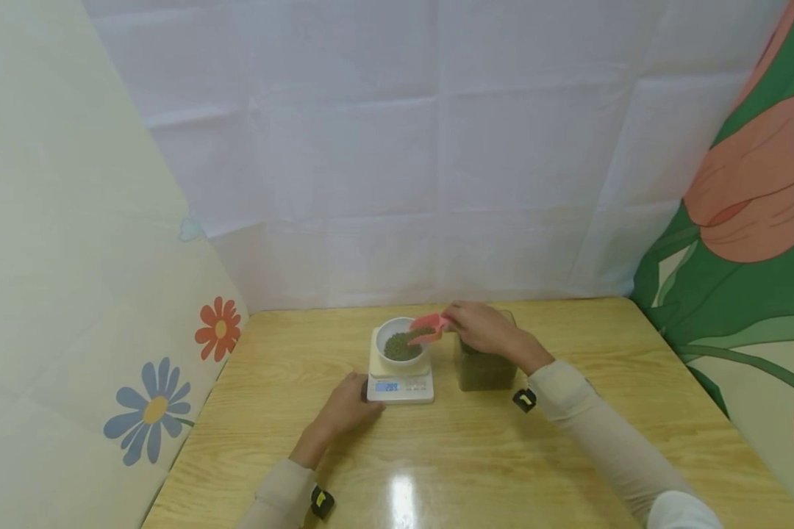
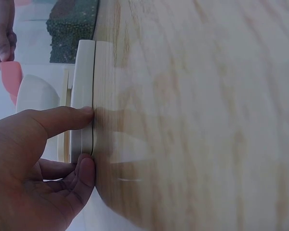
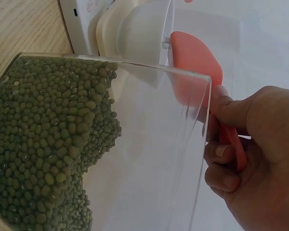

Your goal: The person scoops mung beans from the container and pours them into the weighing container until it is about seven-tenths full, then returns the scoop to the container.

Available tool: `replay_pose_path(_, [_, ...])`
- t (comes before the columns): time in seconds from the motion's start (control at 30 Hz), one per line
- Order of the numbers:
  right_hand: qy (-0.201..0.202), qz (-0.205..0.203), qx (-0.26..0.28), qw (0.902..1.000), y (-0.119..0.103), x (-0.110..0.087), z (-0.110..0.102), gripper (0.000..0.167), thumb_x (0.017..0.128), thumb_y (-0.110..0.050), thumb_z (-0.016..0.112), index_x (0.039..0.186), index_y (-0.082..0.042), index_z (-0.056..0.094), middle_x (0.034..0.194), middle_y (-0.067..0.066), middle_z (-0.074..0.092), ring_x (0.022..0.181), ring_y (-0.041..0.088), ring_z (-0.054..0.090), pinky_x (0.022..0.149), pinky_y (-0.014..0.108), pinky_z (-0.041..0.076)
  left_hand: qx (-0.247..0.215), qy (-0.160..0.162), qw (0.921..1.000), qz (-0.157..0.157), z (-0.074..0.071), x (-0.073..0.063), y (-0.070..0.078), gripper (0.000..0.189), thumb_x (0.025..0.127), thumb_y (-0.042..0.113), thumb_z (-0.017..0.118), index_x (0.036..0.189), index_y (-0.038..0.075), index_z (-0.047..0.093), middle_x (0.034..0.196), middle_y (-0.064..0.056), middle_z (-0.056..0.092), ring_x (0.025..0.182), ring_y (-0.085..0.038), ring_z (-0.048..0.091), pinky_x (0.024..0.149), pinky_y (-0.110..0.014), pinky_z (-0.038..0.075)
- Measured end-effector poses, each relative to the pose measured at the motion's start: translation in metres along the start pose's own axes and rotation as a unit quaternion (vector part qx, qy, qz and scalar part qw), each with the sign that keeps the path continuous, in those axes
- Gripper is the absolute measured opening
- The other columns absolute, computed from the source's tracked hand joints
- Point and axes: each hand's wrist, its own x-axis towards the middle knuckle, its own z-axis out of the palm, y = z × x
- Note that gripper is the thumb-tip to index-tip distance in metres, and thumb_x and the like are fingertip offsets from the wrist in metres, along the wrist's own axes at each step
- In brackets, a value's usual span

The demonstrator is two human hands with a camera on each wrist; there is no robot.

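Note:
A white bowl (image 1: 384,336) partly filled with green mung beans (image 1: 402,347) stands on a digital kitchen scale (image 1: 418,390) with a lit display. My left hand (image 1: 351,404) holds the scale by its front left corner; the left wrist view shows the thumb (image 2: 62,119) along one edge and bent fingers (image 2: 82,178) beside it. My right hand (image 1: 481,327) grips the handle of a pink scoop (image 1: 427,323), tilted at the bowl's right rim with beans in its mouth. In the right wrist view the scoop (image 3: 195,62) appears partly behind the clear wall of a bean container (image 3: 144,144).
The clear container of mung beans (image 1: 486,373) stands right of the scale, under my right forearm. Behind the wooden table (image 1: 291,345) hangs a white cloth (image 1: 344,184). Flower-patterned panels flank the table, a pale one (image 1: 73,294) at left and a green one (image 1: 754,308) at right.

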Motion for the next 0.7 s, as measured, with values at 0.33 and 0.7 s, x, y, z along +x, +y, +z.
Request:
replay_pose_path(0.33, [-0.010, 0.004, -0.011, 0.9999, -0.0020, 0.0022, -0.0020, 0.026, 0.106, -0.018, 0.064, 0.125, -0.001, 0.072, 0.117, 0.013, 0.074, 0.108, 0.031, 0.072, 0.097, 0.048, 0.061, -0.001, -0.001, 1.0000, 0.001, -0.0003, 0.0011, -0.0007, 0.041, 0.087, 0.019, 0.086, 0.122, 0.003, 0.073, 0.108, -0.009, 0.071, 0.099, -0.021, 0.060, 0.098, -0.052, 0.058])
replay_pose_path(0.7, [-0.018, 0.009, -0.009, 0.9998, -0.0050, 0.0026, -0.0041, 0.025, 0.106, -0.017, 0.065, 0.124, -0.003, 0.073, 0.115, 0.011, 0.074, 0.106, 0.029, 0.072, 0.096, 0.047, 0.061, -0.004, -0.002, 1.0000, 0.006, 0.0004, 0.0003, -0.0018, 0.041, 0.088, 0.019, 0.085, 0.124, 0.004, 0.073, 0.110, -0.009, 0.071, 0.100, -0.021, 0.059, 0.098, -0.052, 0.058])
